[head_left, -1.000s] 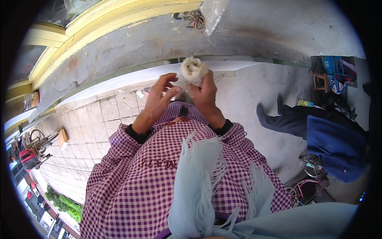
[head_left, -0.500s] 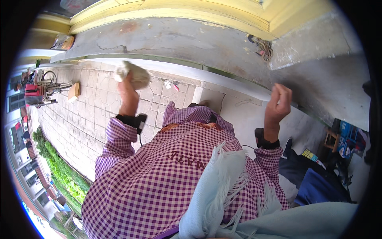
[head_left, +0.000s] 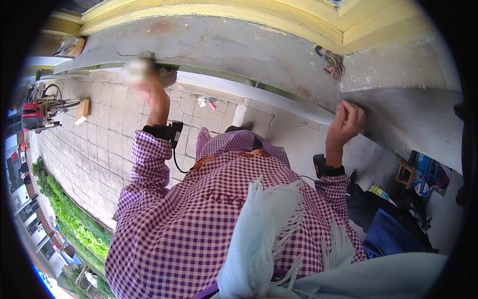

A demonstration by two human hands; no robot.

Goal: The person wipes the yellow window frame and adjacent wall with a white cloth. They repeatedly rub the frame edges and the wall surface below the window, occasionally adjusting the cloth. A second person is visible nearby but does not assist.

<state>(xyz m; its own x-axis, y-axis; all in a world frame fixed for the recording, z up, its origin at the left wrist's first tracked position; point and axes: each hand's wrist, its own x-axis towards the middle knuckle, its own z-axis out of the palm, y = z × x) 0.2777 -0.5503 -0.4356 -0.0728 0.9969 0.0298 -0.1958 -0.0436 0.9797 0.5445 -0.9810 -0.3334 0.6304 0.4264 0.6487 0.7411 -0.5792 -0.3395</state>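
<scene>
My left hand [head_left: 155,99] is closed on a crumpled pale cloth [head_left: 168,75], held at the front edge of the grey concrete ledge [head_left: 214,47]. A whitish blur covers the fingers and part of the cloth. My right hand [head_left: 346,122] has its fingers curled loosely together, with nothing visible in them. It is by the ledge's edge on the right; whether it touches the ledge I cannot tell. Both wrists wear black bands with cables.
A yellow window frame [head_left: 214,12] runs behind the ledge. Rusty metal pieces [head_left: 331,64] lie in its corner. On the tiled floor are a cardboard box [head_left: 82,111] and a bicycle [head_left: 52,102]. Blue items and a wooden stool [head_left: 406,174] stand at right.
My left hand has moved up and slightly left with the cloth, from in front of the ledge to its edge. My right hand stays in nearly the same place, fingers still curled.
</scene>
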